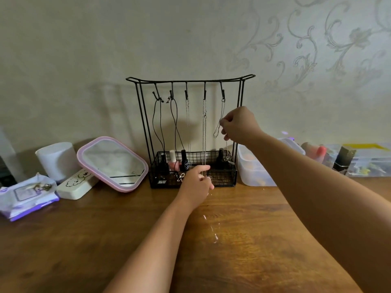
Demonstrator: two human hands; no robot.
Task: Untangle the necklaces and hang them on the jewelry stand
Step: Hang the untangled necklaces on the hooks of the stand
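The right hand (239,125) pinches the chain (221,115) hanging from the stand's (190,81) last hook; the left hand (196,179), fingers loosely curled, touches the next chain's (204,134) lower end, grip unclear; a tug could unhook either or retangle them; the post crowds the right fingers; bare table (232,229) lies below.

You face a black wire jewelry stand (190,81) hung with two black cords (157,123) and silver chains (204,132), a pink nail polish bottle (173,160) in its basket, a pink-rimmed mirror (114,163) beside it, on a brown wood-grain table (84,240) against beige scroll-patterned wallpaper (306,39).
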